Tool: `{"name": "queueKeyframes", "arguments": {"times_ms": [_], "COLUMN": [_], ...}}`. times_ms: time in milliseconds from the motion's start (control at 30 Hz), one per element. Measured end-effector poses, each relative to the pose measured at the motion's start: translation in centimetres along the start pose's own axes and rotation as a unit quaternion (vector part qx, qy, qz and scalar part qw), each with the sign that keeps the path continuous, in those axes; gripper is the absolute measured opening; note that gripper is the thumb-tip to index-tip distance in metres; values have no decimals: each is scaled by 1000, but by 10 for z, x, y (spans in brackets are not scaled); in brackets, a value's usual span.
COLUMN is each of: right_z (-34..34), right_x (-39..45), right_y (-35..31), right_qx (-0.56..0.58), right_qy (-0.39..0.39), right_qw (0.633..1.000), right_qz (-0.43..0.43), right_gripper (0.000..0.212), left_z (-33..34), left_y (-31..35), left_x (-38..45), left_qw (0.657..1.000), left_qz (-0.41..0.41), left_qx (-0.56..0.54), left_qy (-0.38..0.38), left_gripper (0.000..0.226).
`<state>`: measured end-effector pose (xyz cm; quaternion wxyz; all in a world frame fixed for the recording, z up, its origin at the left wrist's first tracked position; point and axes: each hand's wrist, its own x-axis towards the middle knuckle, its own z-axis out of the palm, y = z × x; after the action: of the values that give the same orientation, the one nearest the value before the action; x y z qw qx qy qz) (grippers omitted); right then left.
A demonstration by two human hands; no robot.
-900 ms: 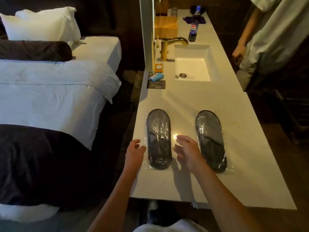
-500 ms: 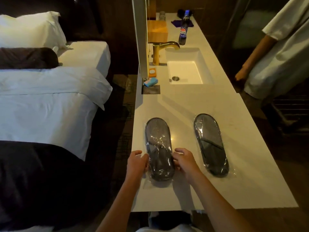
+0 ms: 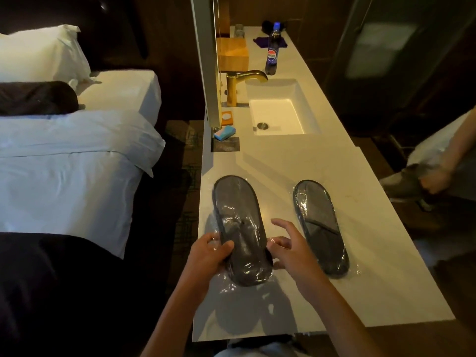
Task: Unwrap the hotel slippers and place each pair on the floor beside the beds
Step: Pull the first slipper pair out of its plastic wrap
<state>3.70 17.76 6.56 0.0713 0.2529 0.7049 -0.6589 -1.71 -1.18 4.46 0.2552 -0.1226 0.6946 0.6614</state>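
The left wrapped slipper pack (image 3: 240, 230) is held at its near end, partly above the white vanity counter (image 3: 386, 253), with its shadow visible on the counter below. The left hand (image 3: 206, 256) is closed around the pack's left edge, the thumb lying on top of the film. The right hand (image 3: 291, 249) is just beside the pack's right edge with the fingers spread and half open; whether they touch the film cannot be told. The second wrapped pack (image 3: 320, 226) lies flat on the counter to the right, untouched.

The pack is judged to be light and thin, and a little flexible. The clear film looks smooth and slippery, and it wrinkles easily. A grip across both long edges is therefore advised, and the loose film at the near end seems the best place for tearing.

On the bottle (image 3: 272, 54) behind the sink (image 3: 280, 112) a round red, white and blue Pepsi logo is recognised. No writing can be read on the slippers.
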Motion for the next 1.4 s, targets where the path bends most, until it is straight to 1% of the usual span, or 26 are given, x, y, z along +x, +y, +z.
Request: {"name": "queueKeyframes", "arguments": {"times_ms": [100,167,300,433,500,600,667,733,800,833,900,933,1000,1033,1100,1167,1200,1267,1333,1400], "right_z": [-9,-11,-11,-10,-10,-8,-6,-3,-4,-6,-11,-13,-17,-16,-11,-2,3,12,17,20], "right_x": [-20,-30,-36,-37,-37,-39,-41,-45,-49,-52,-57,-59,-62,-63,-62,-58,-55,-49,-45,-44], "right_y": [-14,-20,-26,-30,-31,-33,-35,-38,-38,-38,-37,-37,-39,-42,-50,-58,-62,-67,-67,-63], "right_qx": [-69,-104,-134,-170,-188,-212,-232,-252,-262,-264,-263,-270,-296,-314,-375,-456,-489,-519,-521,-508], "right_qy": [-40,-43,-18,-26,-23,-2,19,42,37,28,20,29,57,62,43,9,-12,-49,-66,-75], "right_qw": [995,989,983,977,973,964,952,926,897,889,887,886,880,874,850,808,793,783,781,786], "right_qz": [-67,-98,-121,-127,-134,-158,-201,-279,-355,-373,-379,-376,-368,-366,-368,-373,-364,-341,-338,-345], "right_gripper": [31,25,17,8,9,17,22,21,15,17,27,30,25,26,39,46,46,39,32,30], "left_z": [-4,-7,-11,-14,-15,-16,-16,-14,-13,-13,-14,-13,-10,-8,-5,-1,0,4,5,2], "left_y": [22,34,49,54,56,57,58,59,60,60,59,58,56,55,53,53,53,55,56,56], "left_x": [-12,-20,-30,-33,-34,-35,-34,-34,-33,-33,-32,-31,-30,-30,-29,-29,-30,-30,-30,-28], "left_qw": [999,997,995,994,994,993,993,993,992,991,991,991,992,993,994,994,994,994,994,995], "left_qz": [47,69,95,103,106,110,107,98,88,84,76,75,78,79,83,88,90,98,100,93], "left_qx": [-20,-36,-23,-22,-23,-35,-44,-63,-88,-100,-106,-101,-86,-77,-61,-50,-46,-35,-25,-29], "left_qy": [2,-1,-19,-14,-10,-13,-5,7,14,19,33,39,44,45,42,34,30,28,29,31], "left_gripper": [20,18,21,23,23,19,18,19,18,17,14,13,13,13,12,13,14,13,11,12]}}
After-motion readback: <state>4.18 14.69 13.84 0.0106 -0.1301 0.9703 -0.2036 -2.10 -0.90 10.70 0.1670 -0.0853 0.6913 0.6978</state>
